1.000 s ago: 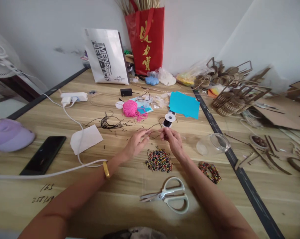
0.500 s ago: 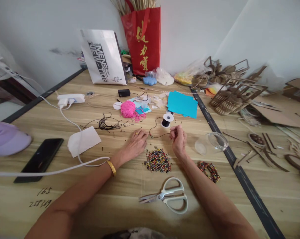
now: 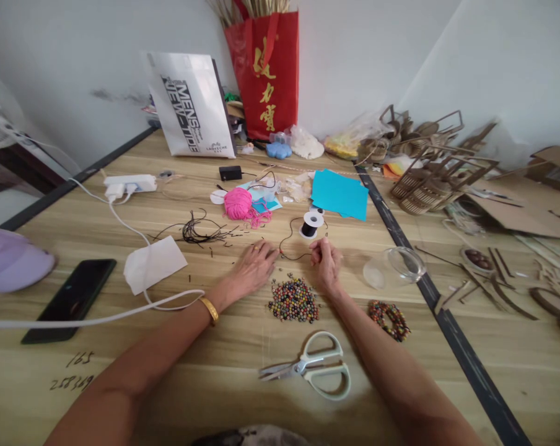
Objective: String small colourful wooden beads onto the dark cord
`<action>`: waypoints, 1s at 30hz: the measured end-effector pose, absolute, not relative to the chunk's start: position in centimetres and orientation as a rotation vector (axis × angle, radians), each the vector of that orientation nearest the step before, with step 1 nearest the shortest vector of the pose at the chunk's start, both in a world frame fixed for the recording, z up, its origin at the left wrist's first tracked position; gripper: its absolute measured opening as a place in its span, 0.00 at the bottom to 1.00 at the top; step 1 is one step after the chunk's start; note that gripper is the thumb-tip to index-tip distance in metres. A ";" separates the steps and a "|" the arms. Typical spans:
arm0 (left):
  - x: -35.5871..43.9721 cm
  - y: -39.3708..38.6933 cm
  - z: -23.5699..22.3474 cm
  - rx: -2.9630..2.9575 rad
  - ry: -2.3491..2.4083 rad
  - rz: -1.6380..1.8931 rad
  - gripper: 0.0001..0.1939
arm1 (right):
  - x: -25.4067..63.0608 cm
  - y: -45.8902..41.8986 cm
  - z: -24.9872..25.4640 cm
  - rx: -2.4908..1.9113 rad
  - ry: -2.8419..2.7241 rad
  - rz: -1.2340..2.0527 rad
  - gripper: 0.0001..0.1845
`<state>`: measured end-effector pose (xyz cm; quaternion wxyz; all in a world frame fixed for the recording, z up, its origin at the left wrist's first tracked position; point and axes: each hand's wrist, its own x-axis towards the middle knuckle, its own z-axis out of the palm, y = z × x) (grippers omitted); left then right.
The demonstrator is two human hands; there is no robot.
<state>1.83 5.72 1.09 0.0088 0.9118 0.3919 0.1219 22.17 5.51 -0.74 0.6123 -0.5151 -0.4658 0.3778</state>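
Observation:
My right hand (image 3: 326, 263) has its fingers closed on a thin black cord (image 3: 293, 256). The cord loops leftward and back toward a white spool (image 3: 312, 224) wound with black cord. My left hand (image 3: 256, 266) rests low on the table, fingers stretched out, their tips beside the left bend of the cord, where a tiny reddish bead shows. Whether the fingertips touch that bead I cannot tell. Between my forearms lies a pile of small multicoloured beads (image 3: 293, 300). Scissors (image 3: 303, 367) with pale green handles lie nearer to me, blades partly apart.
A beaded bracelet (image 3: 389, 320) and a clear plastic jar (image 3: 394, 267) are right of my right arm. Black cord pieces (image 3: 201, 229), pink yarn (image 3: 238, 204) and blue sheets (image 3: 339, 194) lie farther back. A white cable (image 3: 122, 318) crosses near a phone (image 3: 70, 300).
My right hand has shifted slightly left, toward the left hand, with the cord still in its fingers. My left hand stays nearly in place. The view has moved a little.

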 end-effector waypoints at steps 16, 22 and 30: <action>-3.6 8.1 -1.6 2.710 1.565 0.325 0.30 | 22.2 5.5 -1.2 -1.180 -1.147 0.910 0.26; -4.9 7.2 -0.1 2.705 1.700 0.367 0.28 | 22.2 5.5 -1.1 -1.196 -1.154 0.912 0.27; -4.8 -1.2 0.2 2.739 1.582 0.314 0.30 | 22.0 5.4 -0.9 -1.180 -1.133 0.920 0.27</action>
